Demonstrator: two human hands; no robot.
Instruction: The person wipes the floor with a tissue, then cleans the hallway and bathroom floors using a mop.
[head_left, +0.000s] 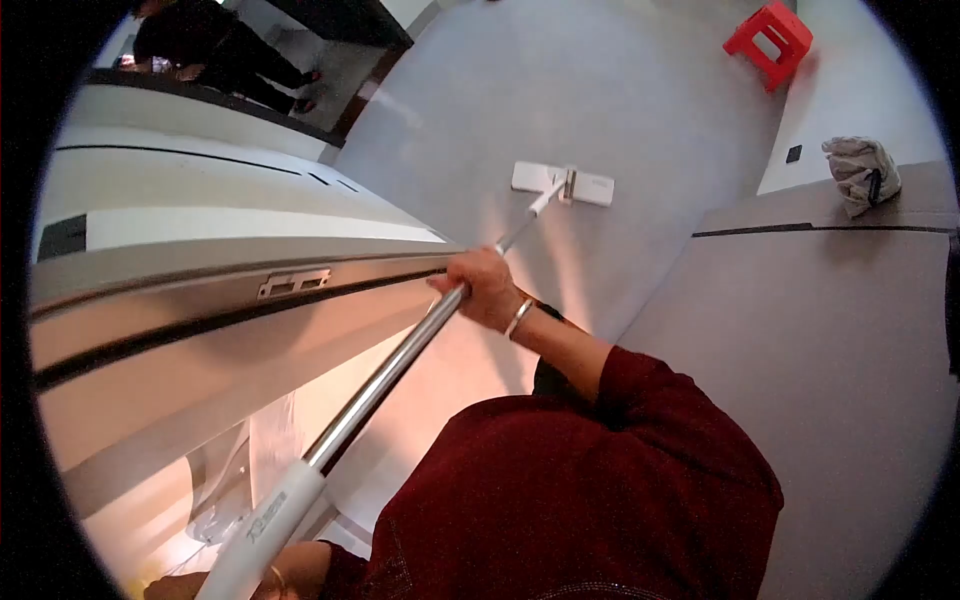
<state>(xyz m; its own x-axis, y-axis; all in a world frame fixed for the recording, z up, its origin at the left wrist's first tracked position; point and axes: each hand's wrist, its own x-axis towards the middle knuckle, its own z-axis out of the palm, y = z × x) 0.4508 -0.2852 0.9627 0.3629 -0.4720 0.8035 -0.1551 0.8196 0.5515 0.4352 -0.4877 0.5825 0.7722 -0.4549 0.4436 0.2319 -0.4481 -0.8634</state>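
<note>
A flat mop with a steel pole (385,378) and a white grip runs slantwise from the lower left up to the floor ahead. Its wide white head (592,188) lies flat on the grey floor. My right hand (485,288), with a silver bracelet at the wrist, is wrapped round the middle of the pole. At the bottom left edge, my left hand (175,588) is closed about the white grip, partly hidden behind it and cut off by the frame.
A door frame with a metal strike plate (294,284) stands close on my left. A red stool (770,44) is at the far right. A crumpled bag (862,175) sits on a grey surface to the right. Upper left, a person in dark clothes (215,45) shows beyond an opening or in a mirror.
</note>
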